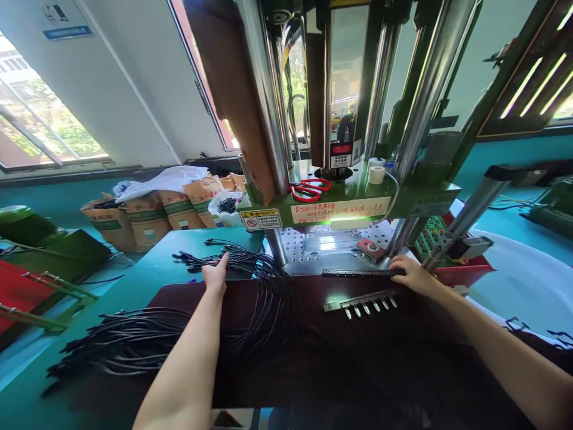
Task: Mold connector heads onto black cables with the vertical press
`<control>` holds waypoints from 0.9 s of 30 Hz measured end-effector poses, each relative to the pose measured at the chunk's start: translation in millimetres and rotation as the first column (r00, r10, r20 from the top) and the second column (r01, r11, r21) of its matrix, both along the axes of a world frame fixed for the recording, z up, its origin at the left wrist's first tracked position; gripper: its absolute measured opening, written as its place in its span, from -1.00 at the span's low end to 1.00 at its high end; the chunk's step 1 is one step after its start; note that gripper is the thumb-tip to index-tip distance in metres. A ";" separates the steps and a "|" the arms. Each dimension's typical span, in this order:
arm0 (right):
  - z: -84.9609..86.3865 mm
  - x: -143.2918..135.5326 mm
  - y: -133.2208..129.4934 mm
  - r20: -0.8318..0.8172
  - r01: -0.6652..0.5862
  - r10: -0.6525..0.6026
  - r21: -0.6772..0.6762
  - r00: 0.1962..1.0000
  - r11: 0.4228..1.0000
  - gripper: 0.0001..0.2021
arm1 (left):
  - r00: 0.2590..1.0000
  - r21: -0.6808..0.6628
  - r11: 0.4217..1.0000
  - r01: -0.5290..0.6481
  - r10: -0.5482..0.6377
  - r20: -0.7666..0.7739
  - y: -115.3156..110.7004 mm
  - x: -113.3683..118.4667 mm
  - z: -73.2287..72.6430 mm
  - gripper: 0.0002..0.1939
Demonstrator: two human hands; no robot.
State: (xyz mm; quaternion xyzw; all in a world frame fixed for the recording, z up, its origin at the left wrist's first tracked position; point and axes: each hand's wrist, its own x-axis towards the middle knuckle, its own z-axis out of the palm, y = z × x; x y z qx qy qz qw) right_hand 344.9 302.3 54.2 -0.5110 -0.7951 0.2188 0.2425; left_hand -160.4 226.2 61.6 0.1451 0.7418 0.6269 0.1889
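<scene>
Right end of slim black bar [358,273], right of centre, covered by right hand [408,275]. Tall green steel-columned press [344,191] cut off by top edge. Fine print on yellow-and-white label [260,220], mid-frame, rendered illegible.

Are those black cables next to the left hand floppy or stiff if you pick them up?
Probably floppy: the black cables look long and thin and already curve. They may spring a little, since the bends look smooth. They'd likely tangle, because many cross each other beside the left hand.
</scene>
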 end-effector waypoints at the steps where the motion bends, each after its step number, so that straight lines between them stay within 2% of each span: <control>1: 3.0 -0.5 -5.6 0.027 -0.017 0.016 0.031 0.999 0.999 -0.79 | 0.999 -0.040 0.999 0.033 -0.032 0.027 -2.4 -4.1 -1.7 -0.67; 3: 12.1 -0.7 -20.1 0.133 -0.143 0.134 0.058 0.982 0.988 -0.69 | 0.992 -0.122 0.987 0.106 -0.096 0.081 -7.8 -16.9 1.3 -0.63; 5: 22.1 -1.8 -36.4 0.292 -0.313 0.294 0.023 0.910 0.949 -0.59 | 0.977 -0.253 0.946 0.202 -0.177 0.120 -13.4 -30.2 9.4 -0.56; 7: 29.9 -5.4 -50.8 0.442 -0.392 0.355 -0.007 0.824 0.920 -0.54 | 0.942 -0.419 0.847 0.328 -0.324 0.085 -18.8 -33.6 20.9 -0.55; 9: 35.2 -11.5 -60.8 0.573 -0.382 0.306 0.013 0.760 0.924 -0.54 | 0.836 -0.507 0.728 0.462 -0.548 -0.025 -25.7 -17.2 35.3 -0.58; 11: 40.6 -18.5 -65.8 0.654 -0.366 0.277 0.000 0.704 0.931 -0.56 | 0.639 -0.467 0.629 0.622 -0.752 -0.162 -36.8 22.6 51.1 -0.61; 12: 44.2 -21.8 -66.6 0.674 -0.362 0.282 -0.023 0.683 0.932 -0.56 | 0.516 -0.436 0.554 0.709 -0.829 -0.214 -44.6 49.8 58.4 -0.61; 13: 48.6 -24.7 -66.5 0.682 -0.360 0.295 -0.050 0.669 0.931 -0.57 | 0.405 -0.417 0.461 0.783 -0.887 -0.222 -53.8 80.1 64.5 -0.61; 14: 53.7 -27.1 -65.6 0.685 -0.358 0.309 -0.075 0.660 0.931 -0.59 | 0.275 -0.435 0.328 0.839 -0.944 -0.182 -63.9 111.6 68.9 -0.61; 15: 59.6 -29.0 -64.1 0.686 -0.351 0.318 -0.096 0.655 0.931 -0.62 | 0.111 -0.472 0.168 0.865 -0.983 -0.145 -74.6 142.6 71.1 -0.60; 16: 65.9 -30.4 -62.0 0.690 -0.336 0.319 -0.116 0.650 0.935 -0.65 | -0.053 -0.522 0.040 0.852 -0.985 -0.162 -85.0 171.5 70.9 -0.59; 17: 72.3 -31.4 -59.5 0.695 -0.313 0.313 -0.131 0.647 0.941 -0.68 | -0.190 -0.580 -0.037 0.814 -0.960 -0.204 -94.5 197.4 68.4 -0.59; 18: 78.7 -31.8 -56.8 0.701 -0.284 0.297 -0.139 0.649 0.949 -0.71 | -0.261 -0.631 -0.031 0.775 -0.925 -0.276 -102.6 219.5 64.0 -0.57; 20: 90.4 -31.1 -50.8 0.710 -0.217 0.239 -0.124 0.662 0.968 -0.73 | -0.301 -0.685 0.024 0.729 -0.887 -0.351 -113.1 251.9 52.1 -0.53; 23: 103.8 -27.2 -41.1 0.706 -0.127 0.123 -0.047 0.697 0.991 -0.72 | -0.266 -0.660 0.046 0.750 -0.892 -0.365 -113.5 277.1 35.6 -0.47; 25: 109.8 -24.6 -33.7 0.686 -0.080 0.052 0.009 0.726 0.997 -0.70 | -0.212 -0.566 0.011 0.825 -0.921 -0.327 -104.6 284.8 29.5 -0.47; 27: 113.6 -24.1 -24.8 0.646 -0.045 -0.003 0.058 0.763 0.997 -0.70 | -0.164 -0.371 -0.087 0.925 -0.970 -0.182 -90.5 289.4 27.2 -0.51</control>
